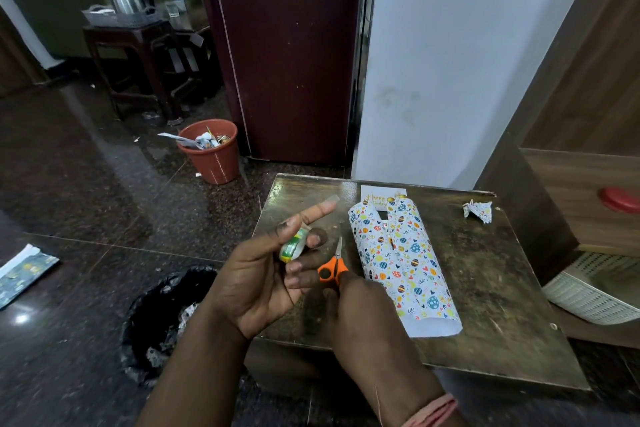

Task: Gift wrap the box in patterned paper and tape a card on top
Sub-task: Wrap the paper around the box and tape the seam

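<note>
My left hand (273,274) grips a small roll of clear tape (293,246) with a green and yellow core, and a short strip of tape (333,198) sticks to its raised forefinger tip. My right hand (360,308) holds orange-handled scissors (333,269), blades pointing away. White paper patterned with coloured eggs (403,260) lies curled over the box on the low dark table (485,288); the box itself is hidden. A white card (381,197) with gold lettering lies behind the paper at the table's far edge.
A crumpled paper scrap (479,211) lies at the table's far right. A black-lined bin (162,308) stands left of the table, an orange bin (211,151) farther back. A white basket (595,291) sits on the right. A dark paper sheet (24,274) lies on the floor.
</note>
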A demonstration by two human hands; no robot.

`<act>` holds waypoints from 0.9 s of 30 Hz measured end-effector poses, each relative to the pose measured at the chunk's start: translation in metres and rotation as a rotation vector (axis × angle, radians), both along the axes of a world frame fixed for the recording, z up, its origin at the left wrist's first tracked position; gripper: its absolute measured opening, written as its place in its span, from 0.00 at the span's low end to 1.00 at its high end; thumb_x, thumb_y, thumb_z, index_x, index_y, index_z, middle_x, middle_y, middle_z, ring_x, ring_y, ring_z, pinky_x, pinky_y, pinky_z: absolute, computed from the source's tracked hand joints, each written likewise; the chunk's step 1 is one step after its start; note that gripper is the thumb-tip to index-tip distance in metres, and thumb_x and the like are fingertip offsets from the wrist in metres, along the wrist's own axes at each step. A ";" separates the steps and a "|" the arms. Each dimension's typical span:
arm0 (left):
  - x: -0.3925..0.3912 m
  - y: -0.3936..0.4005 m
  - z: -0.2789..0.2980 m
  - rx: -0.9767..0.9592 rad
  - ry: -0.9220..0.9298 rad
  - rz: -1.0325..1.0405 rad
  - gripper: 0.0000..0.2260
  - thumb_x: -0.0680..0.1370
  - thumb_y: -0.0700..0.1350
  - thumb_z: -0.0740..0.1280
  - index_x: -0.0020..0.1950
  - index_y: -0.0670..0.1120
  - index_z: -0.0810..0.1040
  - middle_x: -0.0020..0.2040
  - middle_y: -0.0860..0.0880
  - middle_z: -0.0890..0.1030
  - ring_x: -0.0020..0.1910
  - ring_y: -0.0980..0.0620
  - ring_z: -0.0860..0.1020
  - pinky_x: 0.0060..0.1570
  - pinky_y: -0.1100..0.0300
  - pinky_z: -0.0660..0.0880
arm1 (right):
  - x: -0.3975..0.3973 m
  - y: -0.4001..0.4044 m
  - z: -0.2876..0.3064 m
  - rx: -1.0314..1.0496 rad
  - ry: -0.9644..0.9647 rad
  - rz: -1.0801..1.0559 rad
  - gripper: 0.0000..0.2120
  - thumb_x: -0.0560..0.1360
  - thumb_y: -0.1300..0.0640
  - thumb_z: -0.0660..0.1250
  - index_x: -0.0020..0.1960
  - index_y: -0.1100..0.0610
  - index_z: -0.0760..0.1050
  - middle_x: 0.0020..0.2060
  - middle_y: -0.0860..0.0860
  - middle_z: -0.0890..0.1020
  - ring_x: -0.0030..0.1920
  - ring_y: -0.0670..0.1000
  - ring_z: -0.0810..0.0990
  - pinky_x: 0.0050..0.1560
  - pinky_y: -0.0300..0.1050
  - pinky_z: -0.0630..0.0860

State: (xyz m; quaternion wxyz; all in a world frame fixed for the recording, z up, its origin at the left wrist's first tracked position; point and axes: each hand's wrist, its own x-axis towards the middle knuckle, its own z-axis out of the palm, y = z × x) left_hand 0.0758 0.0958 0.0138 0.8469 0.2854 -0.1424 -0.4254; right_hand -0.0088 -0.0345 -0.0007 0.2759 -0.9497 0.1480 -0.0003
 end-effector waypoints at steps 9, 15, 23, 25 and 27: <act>-0.001 -0.001 -0.002 0.073 -0.163 -0.003 0.35 0.74 0.42 0.75 0.79 0.44 0.67 0.50 0.46 0.73 0.33 0.56 0.66 0.30 0.65 0.66 | -0.005 -0.002 0.003 -0.030 -0.055 0.009 0.05 0.80 0.57 0.61 0.49 0.52 0.76 0.44 0.54 0.80 0.48 0.58 0.81 0.39 0.46 0.64; 0.000 -0.001 -0.004 0.128 -0.218 0.000 0.34 0.74 0.40 0.74 0.79 0.46 0.68 0.53 0.47 0.75 0.34 0.56 0.67 0.30 0.64 0.66 | 0.001 -0.006 -0.004 0.169 -0.337 -0.086 0.04 0.78 0.57 0.65 0.47 0.50 0.70 0.40 0.49 0.82 0.43 0.56 0.81 0.41 0.52 0.76; -0.005 -0.004 0.000 0.197 -0.235 -0.014 0.34 0.72 0.35 0.68 0.79 0.48 0.68 0.53 0.46 0.80 0.31 0.56 0.67 0.33 0.61 0.65 | 0.000 -0.021 0.035 0.507 -0.545 -0.077 0.08 0.81 0.56 0.66 0.56 0.46 0.80 0.48 0.44 0.73 0.45 0.40 0.77 0.42 0.28 0.70; -0.006 -0.004 0.000 0.199 -0.251 -0.029 0.35 0.73 0.35 0.68 0.80 0.49 0.67 0.46 0.51 0.83 0.31 0.57 0.68 0.34 0.61 0.66 | -0.001 -0.022 0.039 0.587 -0.458 -0.037 0.08 0.81 0.56 0.67 0.56 0.47 0.82 0.49 0.46 0.72 0.45 0.36 0.77 0.42 0.26 0.71; -0.006 -0.004 -0.001 0.201 -0.243 -0.035 0.35 0.72 0.35 0.69 0.79 0.49 0.68 0.48 0.50 0.82 0.30 0.58 0.69 0.34 0.61 0.67 | -0.001 -0.022 0.038 0.623 -0.409 -0.016 0.07 0.80 0.55 0.69 0.55 0.47 0.83 0.49 0.47 0.72 0.46 0.36 0.77 0.41 0.26 0.72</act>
